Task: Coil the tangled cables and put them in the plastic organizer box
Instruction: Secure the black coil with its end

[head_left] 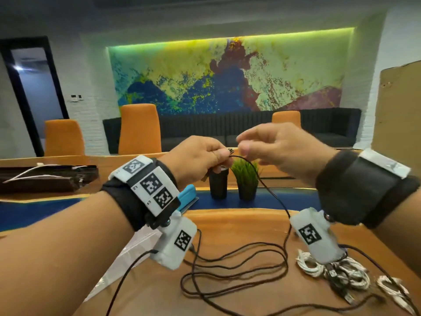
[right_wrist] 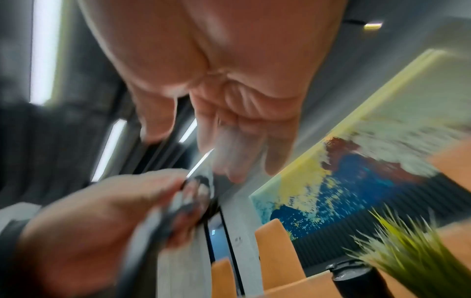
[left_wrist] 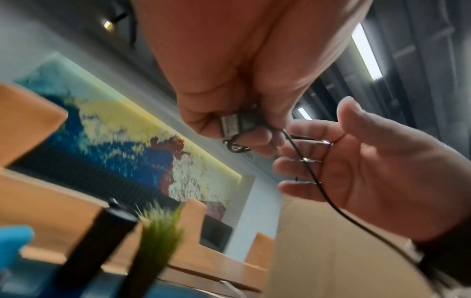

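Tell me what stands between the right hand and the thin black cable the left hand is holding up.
Nothing visible does. The left hand pinches the thin black cable by its plug end, and the right hand hangs right beside it in open air, fingers relaxed.

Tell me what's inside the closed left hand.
The left hand grips the USB plug of the black cable, plus a few small loops of it poking out past the fingers. How many loops sit inside the fist is hidden by the fingers.
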A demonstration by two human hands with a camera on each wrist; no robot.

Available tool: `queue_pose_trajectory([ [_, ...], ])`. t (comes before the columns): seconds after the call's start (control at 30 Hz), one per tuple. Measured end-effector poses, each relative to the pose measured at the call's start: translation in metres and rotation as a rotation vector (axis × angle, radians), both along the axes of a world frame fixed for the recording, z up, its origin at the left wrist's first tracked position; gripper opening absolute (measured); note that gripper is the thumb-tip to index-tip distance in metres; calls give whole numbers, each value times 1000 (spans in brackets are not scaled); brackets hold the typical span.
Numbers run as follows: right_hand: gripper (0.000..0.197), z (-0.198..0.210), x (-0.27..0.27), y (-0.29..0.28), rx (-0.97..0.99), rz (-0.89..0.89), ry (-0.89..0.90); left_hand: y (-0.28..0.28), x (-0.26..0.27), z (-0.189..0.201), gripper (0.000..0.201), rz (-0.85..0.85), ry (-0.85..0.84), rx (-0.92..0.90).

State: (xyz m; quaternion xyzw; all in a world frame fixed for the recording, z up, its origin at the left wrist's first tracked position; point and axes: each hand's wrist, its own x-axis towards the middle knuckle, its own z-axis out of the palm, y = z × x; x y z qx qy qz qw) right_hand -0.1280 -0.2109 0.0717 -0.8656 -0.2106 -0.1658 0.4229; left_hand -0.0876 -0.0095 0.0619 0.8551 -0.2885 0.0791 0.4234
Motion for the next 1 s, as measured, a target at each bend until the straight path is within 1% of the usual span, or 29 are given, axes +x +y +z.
queue_pose_trajectory([
  [0.03,29,-2,-2,6,-130,-16,-52,-4,-4,-1,28,-33,94,-125],
  [0.07,27,-5,-3,11,-125,-22,-83,-7,-7,-1,28,-69,192,-266],
  [0.1,22,-6,-3,14,-29,-15,-102,-9,-9,0,28,-108,276,-394],
  [0.13,19,-7,-2,15,81,-14,-130,-9,-11,0,29,-141,336,-483],
  [0.17,19,-7,-1,14,160,-21,-151,-9,-14,0,30,-172,376,-531],
  [0.27,21,-6,1,14,270,-6,-145,-8,-20,1,30,-291,486,-591],
  [0.33,21,-8,0,16,392,62,-49,-10,-24,5,31,-335,533,-640],
  [0.4,21,-8,-3,15,523,151,94,-12,-25,9,31,-331,531,-687],
  [0.47,21,-7,-5,13,600,222,150,-16,-24,11,29,-302,519,-719],
  [0.5,21,-6,-5,12,605,220,133,-18,-24,10,27,-277,511,-732],
  [0.6,16,-8,-3,15,557,104,46,-27,-23,7,19,-158,489,-799],
  [0.73,18,-11,-2,21,598,65,143,-32,-26,3,22,-84,444,-802],
  [0.83,19,-12,-4,27,614,37,146,-28,-29,0,12,-100,404,-806],
  [0.9,20,-11,-5,28,623,17,111,-22,-32,0,5,-128,355,-784],
  [0.97,20,-11,-5,28,608,-5,74,-16,-35,0,9,-112,272,-716],
  [1.0,20,-12,-5,27,594,-12,57,-14,-35,1,11,-75,203,-650],
])
